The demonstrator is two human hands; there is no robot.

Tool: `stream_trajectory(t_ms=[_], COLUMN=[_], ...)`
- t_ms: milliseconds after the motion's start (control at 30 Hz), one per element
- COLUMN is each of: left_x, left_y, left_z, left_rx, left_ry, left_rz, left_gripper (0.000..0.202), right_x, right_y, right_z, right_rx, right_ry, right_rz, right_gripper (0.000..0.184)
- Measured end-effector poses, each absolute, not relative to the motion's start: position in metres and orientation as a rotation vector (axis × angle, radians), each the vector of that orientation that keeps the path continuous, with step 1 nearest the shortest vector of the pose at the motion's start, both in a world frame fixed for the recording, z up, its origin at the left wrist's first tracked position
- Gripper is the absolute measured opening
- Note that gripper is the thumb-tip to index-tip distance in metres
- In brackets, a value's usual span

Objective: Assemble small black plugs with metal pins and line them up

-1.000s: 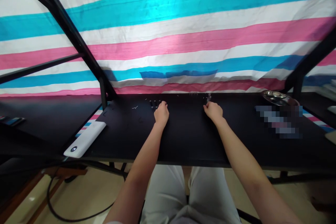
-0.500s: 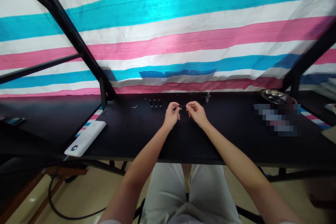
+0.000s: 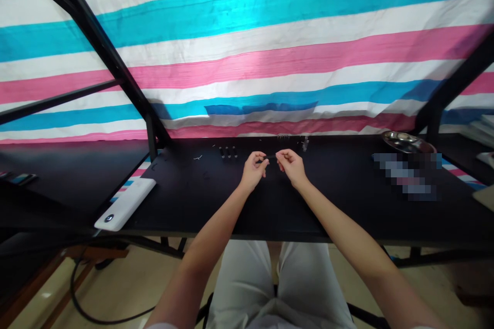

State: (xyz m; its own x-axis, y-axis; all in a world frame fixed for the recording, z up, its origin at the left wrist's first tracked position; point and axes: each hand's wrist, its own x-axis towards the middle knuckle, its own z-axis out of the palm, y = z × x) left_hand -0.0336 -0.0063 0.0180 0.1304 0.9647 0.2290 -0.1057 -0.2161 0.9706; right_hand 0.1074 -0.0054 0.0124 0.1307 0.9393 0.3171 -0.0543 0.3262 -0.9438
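Observation:
My left hand (image 3: pixel 253 170) and my right hand (image 3: pixel 291 166) are raised just above the black table (image 3: pixel 270 200), close together near its far side. Both pinch the ends of a small dark thin part (image 3: pixel 270 157) held between them; it is too small to name. Behind my left hand three small black upright pieces (image 3: pixel 227 152) stand in a row. More tiny parts (image 3: pixel 304 142) lie behind my right hand by the table's back edge.
A white power bank (image 3: pixel 124 204) lies at the table's left front corner. A metal bowl (image 3: pixel 403 141) sits far right next to a blurred patch. Black frame bars (image 3: pixel 96 36) rise on the left, and a striped tarp (image 3: pixel 270 46) hangs behind. A cable (image 3: pixel 83 308) trails on the floor.
Both hands left the small parts at the back of the table and came together at the middle. They now pinch a small dark piece between them, slightly farther apart than half a second ago.

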Motion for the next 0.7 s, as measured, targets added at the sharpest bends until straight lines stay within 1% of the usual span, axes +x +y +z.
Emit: stream_trajectory(t_ms=[367, 500, 700], left_x=[-0.0334, -0.0347, -0.0341], left_y=[-0.0063, -0.0058, -0.0069], left_z=[0.0165, 0.0157, 0.0188], left_rx=[1.441, 1.421, 1.406], left_ry=[1.002, 1.068, 1.004], left_rz=[1.288, 1.3, 1.298], left_gripper=[0.029, 0.034, 0.037], right_x=[0.1057, 0.1053, 0.1076], right_y=[-0.0039, -0.0043, -0.003], right_z=[0.0101, 0.0098, 0.0083], right_rx=[-0.931, -0.936, -0.947], right_ry=[-1.231, -1.248, -1.232], right_rz=[0.933, 0.93, 0.895], right_gripper=[0.03, 0.031, 0.029])
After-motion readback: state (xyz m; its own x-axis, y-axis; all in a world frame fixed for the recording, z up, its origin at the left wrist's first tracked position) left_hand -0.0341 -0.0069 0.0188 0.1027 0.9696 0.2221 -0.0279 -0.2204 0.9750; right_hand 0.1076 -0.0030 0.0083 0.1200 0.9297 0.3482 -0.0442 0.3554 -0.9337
